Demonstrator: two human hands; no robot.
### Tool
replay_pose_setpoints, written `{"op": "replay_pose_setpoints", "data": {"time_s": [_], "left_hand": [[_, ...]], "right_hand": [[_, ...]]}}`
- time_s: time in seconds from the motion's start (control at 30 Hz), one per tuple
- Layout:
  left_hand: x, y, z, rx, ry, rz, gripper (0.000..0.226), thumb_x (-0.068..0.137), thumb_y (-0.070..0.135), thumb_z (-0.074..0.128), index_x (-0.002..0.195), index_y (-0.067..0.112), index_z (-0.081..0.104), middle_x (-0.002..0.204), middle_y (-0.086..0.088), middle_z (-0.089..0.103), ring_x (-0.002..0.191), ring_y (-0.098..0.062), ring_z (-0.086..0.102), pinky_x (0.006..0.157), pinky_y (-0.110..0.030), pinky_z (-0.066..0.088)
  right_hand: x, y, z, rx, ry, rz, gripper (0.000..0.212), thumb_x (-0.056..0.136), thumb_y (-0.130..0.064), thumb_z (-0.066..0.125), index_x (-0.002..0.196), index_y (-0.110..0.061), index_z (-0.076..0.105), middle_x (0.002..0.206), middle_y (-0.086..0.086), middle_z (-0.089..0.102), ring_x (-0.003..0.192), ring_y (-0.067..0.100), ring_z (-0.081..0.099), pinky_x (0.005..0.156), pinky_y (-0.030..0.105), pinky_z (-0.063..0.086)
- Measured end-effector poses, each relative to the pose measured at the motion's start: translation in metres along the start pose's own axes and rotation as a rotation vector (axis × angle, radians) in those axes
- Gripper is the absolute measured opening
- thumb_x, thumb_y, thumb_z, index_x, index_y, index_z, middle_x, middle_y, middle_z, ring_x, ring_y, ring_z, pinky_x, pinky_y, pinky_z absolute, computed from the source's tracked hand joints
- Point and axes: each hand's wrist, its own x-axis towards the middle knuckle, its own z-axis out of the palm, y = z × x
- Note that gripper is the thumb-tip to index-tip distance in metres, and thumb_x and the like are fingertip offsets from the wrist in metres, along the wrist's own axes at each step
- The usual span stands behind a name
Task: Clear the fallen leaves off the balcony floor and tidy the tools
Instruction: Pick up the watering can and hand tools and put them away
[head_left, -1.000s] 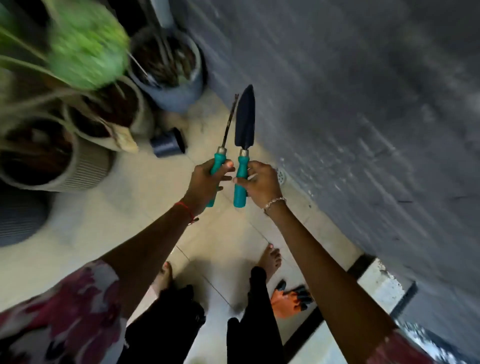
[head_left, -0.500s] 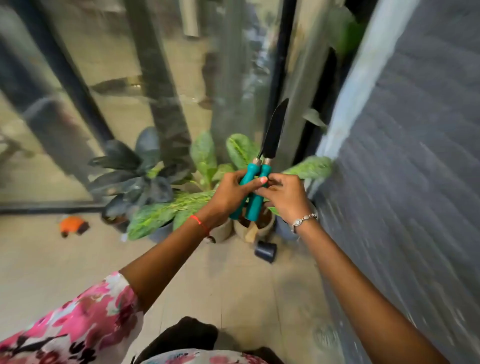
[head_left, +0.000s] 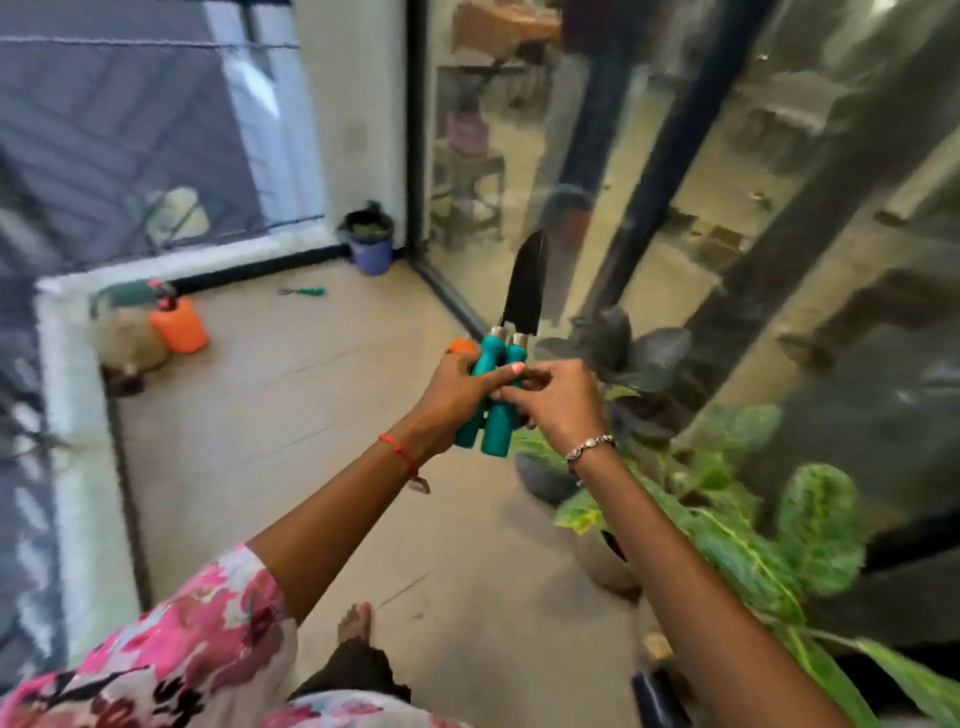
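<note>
Head view: left hand (head_left: 453, 396), right hand (head_left: 558, 402) grip teal-handled tools (head_left: 496, 436) over beige floor (head_left: 311, 441) beside glass wall (head_left: 675, 171).

No words to read

The picture is blurry. No letters, numbers or signs can be read on the blue-green tool handles (head_left: 496, 427), the orange bottle (head_left: 179, 326) or the purple pot (head_left: 372, 254).

The two tool handles (head_left: 493, 415) are teal, the trowel blade (head_left: 527, 283) above them black. Left of the handles is an orange bottle (head_left: 179, 325); beyond them, a violet-blue pot (head_left: 371, 252). Below them a sleeve (head_left: 197, 623) shows pink flowers on white (dark sprigs too); to their right, leaves (head_left: 753, 545) are green mottled with yellow.
</note>
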Motion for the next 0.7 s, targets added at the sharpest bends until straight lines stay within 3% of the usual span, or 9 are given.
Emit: {"op": "replay_pose_setpoints", "data": {"time_s": [0.2, 0.33, 0.43, 0.57, 0.7], "left_hand": [[0.032, -0.005, -0.112, -0.012, 0.249, -0.093, 0.003, 0.091, 0.016, 0.059, 0.093, 0.014, 0.059, 0.080, -0.002, 0.063, 0.060, -0.004, 0.063, 0.053, -0.020, 0.052], [0.070, 0.000, -0.180, -0.042, 0.387, -0.167, 0.001, 0.091, 0.014, 0.058, 0.091, 0.013, 0.058, 0.077, -0.003, 0.062, 0.054, -0.002, 0.063, 0.048, -0.017, 0.049], [0.097, 0.007, -0.225, -0.065, 0.447, -0.211, 0.001, 0.092, 0.010, 0.056, 0.092, 0.009, 0.058, 0.080, -0.004, 0.062, 0.059, -0.004, 0.063, 0.050, -0.013, 0.050], [0.133, 0.004, -0.275, -0.117, 0.523, -0.283, 0.021, 0.091, 0.015, 0.060, 0.108, 0.003, 0.057, 0.094, -0.010, 0.066, 0.078, -0.015, 0.064, 0.063, -0.024, 0.054], [0.181, -0.002, -0.310, -0.144, 0.590, -0.315, 0.028, 0.090, 0.019, 0.061, 0.114, 0.004, 0.057, 0.093, -0.007, 0.066, 0.077, -0.015, 0.066, 0.074, -0.034, 0.056]], "right_hand": [[0.069, -0.041, 0.108, 0.022, -0.253, -0.048, 0.020, 0.070, -0.011, 0.077, 0.087, -0.002, 0.071, 0.070, 0.009, 0.064, 0.064, 0.016, 0.057, 0.056, 0.035, 0.050], [0.122, -0.064, 0.172, 0.072, -0.347, -0.065, 0.023, 0.073, -0.011, 0.076, 0.094, -0.003, 0.071, 0.075, 0.006, 0.064, 0.064, 0.016, 0.059, 0.051, 0.022, 0.046], [0.158, -0.082, 0.208, 0.093, -0.402, -0.069, 0.029, 0.075, -0.013, 0.075, 0.102, -0.004, 0.070, 0.086, 0.006, 0.067, 0.077, 0.019, 0.065, 0.060, 0.023, 0.051], [0.200, -0.095, 0.247, 0.105, -0.472, -0.074, 0.029, 0.076, -0.014, 0.074, 0.104, -0.007, 0.070, 0.093, 0.008, 0.070, 0.083, 0.021, 0.067, 0.073, 0.035, 0.057], [0.260, -0.100, 0.274, 0.096, -0.554, -0.106, 0.025, 0.079, -0.013, 0.072, 0.103, -0.006, 0.070, 0.092, 0.008, 0.070, 0.082, 0.021, 0.068, 0.063, 0.023, 0.055]]}}
